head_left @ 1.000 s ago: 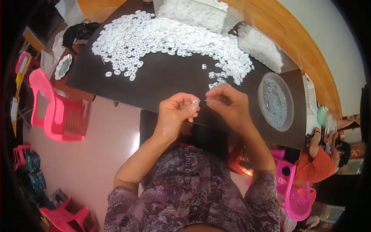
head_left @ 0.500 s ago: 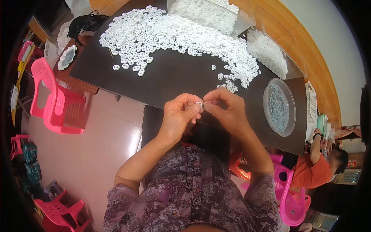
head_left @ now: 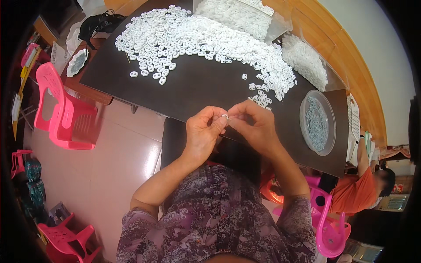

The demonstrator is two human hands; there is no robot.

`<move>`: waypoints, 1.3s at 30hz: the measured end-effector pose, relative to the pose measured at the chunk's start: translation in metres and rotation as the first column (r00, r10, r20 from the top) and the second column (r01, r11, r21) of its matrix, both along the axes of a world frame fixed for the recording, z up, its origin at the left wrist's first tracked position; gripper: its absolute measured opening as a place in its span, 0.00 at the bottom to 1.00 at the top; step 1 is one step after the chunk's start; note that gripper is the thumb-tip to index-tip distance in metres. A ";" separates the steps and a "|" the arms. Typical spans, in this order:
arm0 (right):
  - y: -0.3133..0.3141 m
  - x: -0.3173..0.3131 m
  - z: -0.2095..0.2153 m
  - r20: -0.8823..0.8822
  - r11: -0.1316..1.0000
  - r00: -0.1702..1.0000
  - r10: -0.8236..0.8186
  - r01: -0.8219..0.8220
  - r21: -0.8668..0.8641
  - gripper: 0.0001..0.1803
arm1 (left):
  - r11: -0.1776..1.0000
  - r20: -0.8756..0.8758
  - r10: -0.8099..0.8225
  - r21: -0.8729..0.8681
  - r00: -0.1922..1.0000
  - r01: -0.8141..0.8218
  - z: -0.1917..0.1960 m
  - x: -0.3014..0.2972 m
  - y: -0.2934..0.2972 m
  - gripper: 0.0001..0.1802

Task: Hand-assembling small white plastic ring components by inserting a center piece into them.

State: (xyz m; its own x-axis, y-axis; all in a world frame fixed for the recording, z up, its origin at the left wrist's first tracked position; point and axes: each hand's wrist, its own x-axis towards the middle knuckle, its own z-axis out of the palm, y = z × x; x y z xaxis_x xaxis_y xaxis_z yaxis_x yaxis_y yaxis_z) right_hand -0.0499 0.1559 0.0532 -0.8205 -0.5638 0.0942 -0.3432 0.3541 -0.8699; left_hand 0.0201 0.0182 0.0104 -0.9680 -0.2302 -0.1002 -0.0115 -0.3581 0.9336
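Observation:
My left hand point(head_left: 202, 127) pinches a small white plastic piece point(head_left: 225, 116) between thumb and forefinger, just over the near edge of the dark table point(head_left: 193, 87). My right hand point(head_left: 254, 122) meets it from the right, thumb and forefinger pressed together against the piece. Whatever the right fingertips hold is too small to make out. Beyond the hands spreads a large heap of white oval pieces with two holes point(head_left: 175, 39). A smaller cluster of white pieces point(head_left: 260, 98) lies nearer, to the right.
A round clear tray point(head_left: 332, 131) of small grey-blue parts stands on the right. Clear bins point(head_left: 280, 28) of white pieces line the back. A pink chair point(head_left: 66, 114) is on the left; at right sits a person in orange point(head_left: 357, 193), near a pink stool point(head_left: 329, 234).
My right fingertips have closed in slightly on the white piece. The person in orange has shifted their arm. The view has moved a little.

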 end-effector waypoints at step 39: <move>-0.007 -0.002 -0.009 0.168 0.998 0.985 0.027 -0.018 -0.055 0.08 | 0.994 -0.051 0.099 -0.045 0.994 -0.102 -0.005 0.005 -0.002 0.02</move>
